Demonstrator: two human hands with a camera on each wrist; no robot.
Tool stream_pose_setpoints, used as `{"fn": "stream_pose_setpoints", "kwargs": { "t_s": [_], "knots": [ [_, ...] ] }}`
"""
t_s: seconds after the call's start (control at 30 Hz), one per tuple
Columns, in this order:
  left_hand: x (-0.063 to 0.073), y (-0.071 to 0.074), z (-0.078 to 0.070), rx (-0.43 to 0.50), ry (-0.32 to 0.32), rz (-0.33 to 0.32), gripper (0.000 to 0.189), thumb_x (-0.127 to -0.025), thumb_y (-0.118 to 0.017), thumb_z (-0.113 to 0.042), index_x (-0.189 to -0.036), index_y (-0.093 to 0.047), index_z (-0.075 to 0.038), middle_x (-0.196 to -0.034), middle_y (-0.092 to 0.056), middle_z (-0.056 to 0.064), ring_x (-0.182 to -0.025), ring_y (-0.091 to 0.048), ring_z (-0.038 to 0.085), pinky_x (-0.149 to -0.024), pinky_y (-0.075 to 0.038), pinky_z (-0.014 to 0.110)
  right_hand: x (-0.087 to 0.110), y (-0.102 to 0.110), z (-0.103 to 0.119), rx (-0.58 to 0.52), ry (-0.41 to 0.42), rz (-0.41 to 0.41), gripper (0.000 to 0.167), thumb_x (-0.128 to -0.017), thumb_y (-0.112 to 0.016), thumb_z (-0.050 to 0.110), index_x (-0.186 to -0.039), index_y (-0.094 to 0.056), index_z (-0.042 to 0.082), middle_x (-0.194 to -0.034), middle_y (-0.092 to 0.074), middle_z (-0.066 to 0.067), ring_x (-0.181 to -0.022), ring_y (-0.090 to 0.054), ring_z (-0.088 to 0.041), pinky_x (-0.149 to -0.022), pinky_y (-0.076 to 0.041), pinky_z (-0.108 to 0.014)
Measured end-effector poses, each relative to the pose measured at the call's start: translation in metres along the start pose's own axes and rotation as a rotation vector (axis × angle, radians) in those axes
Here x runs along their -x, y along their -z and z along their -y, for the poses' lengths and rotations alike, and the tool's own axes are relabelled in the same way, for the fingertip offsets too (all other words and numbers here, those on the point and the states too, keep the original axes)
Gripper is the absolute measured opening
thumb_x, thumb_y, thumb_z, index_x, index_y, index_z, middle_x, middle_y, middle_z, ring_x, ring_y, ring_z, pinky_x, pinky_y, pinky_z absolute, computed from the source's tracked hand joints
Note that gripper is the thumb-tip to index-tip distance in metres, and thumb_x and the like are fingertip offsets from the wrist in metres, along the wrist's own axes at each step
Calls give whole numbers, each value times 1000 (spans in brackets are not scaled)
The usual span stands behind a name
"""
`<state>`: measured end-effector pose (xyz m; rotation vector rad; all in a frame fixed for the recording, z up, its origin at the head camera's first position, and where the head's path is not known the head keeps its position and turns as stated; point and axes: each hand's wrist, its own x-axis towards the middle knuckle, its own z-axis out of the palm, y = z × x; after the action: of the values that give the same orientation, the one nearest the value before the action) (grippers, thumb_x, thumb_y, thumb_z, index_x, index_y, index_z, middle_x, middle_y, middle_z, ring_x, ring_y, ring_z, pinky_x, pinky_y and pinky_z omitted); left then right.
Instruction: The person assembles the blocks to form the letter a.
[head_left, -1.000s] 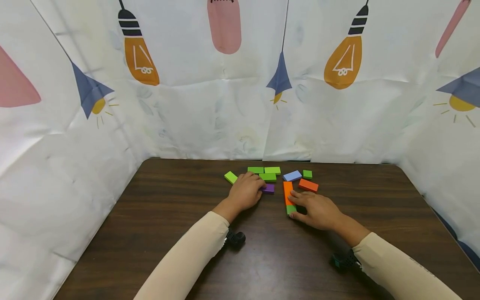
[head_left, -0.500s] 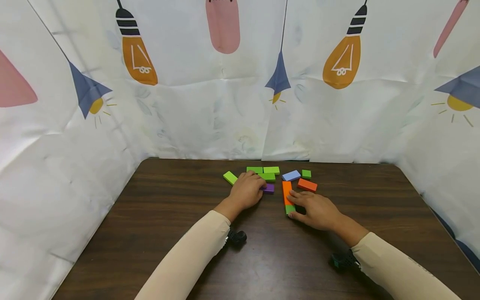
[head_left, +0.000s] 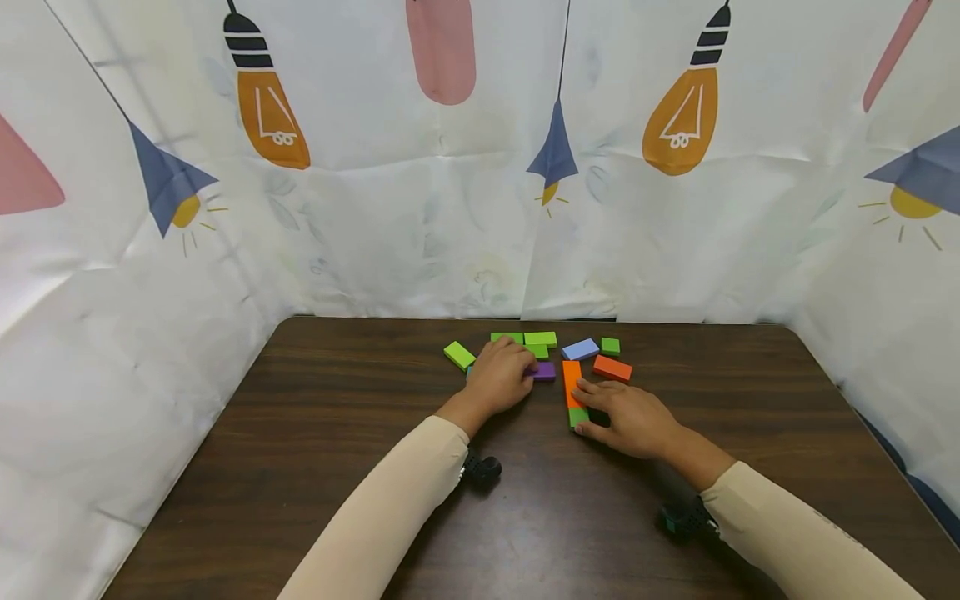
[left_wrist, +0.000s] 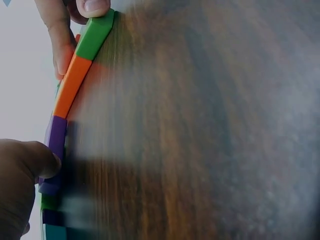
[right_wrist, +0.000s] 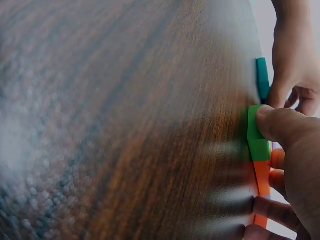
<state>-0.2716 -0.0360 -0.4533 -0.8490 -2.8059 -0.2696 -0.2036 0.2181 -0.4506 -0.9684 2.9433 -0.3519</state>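
Note:
My left hand (head_left: 497, 379) pinches a purple block (head_left: 545, 372) on the table; its thumb lies along the block's near side in the left wrist view. Just right of it, an orange block (head_left: 572, 382) and a green block (head_left: 578, 417) form a straight line pointing toward me. My right hand (head_left: 633, 419) rests against that line from the right, fingers spread, thumb on the green block and a fingertip on the orange one. In the left wrist view, the purple block's end appears close to the orange block; contact is unclear.
Behind my left hand lie several green blocks (head_left: 540, 338). A lime block (head_left: 459, 356) and a partly hidden teal block (right_wrist: 262, 80) are to its left. Beyond the orange line are a light-blue block (head_left: 581, 349), a small green block (head_left: 611, 346) and a red-orange block (head_left: 612, 368).
My left hand has shifted right with the purple block, narrowing the gap to the orange block. A teal edge now shows left of that hand. My right hand keeps its place at the line.

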Motion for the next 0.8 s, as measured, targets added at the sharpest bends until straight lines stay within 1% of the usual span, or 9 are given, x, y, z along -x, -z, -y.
{"fn": "stream_pose_setpoints", "kwargs": {
  "t_s": [0.13, 0.3, 0.6, 0.8],
  "knots": [
    [-3, -1, -1, -8, 11, 8, 15, -94, -70, -20, -106, -79, -22, -111, -73, -7, -109, -55, 19, -99, -44, 41, 0, 0, -1, 0, 1, -1, 63, -98, -66, 49, -147, -58, 10, -152, -52, -9, -135, -52, -35, -101, -47, -58],
    [-6, -1, -3, -32, 34, 30, 16, -97, -70, -25, -109, -79, -24, -115, -72, -8, -111, -55, 20, -102, -42, 42, 0, 0, -2, 5, 3, 2, 63, -98, -64, 50, -147, -57, 11, -152, -51, -8, -136, -51, -34, -102, -46, -57],
    [-10, -2, -5, -63, 45, 15, 15, -98, -71, -26, -110, -79, -26, -117, -71, -6, -116, -54, 21, -105, -41, 44, -1, -1, -3, 5, -2, 3, 63, -98, -64, 51, -147, -57, 11, -152, -51, -8, -136, -51, -34, -103, -46, -58],
    [-12, -2, -7, -75, 51, 20, 15, -99, -70, -27, -111, -79, -27, -118, -69, -6, -117, -54, 21, -106, -41, 43, -1, -1, -4, 1, 1, 5, 63, -99, -64, 51, -147, -57, 11, -152, -51, -8, -136, -51, -34, -103, -45, -58]
  ]
}}
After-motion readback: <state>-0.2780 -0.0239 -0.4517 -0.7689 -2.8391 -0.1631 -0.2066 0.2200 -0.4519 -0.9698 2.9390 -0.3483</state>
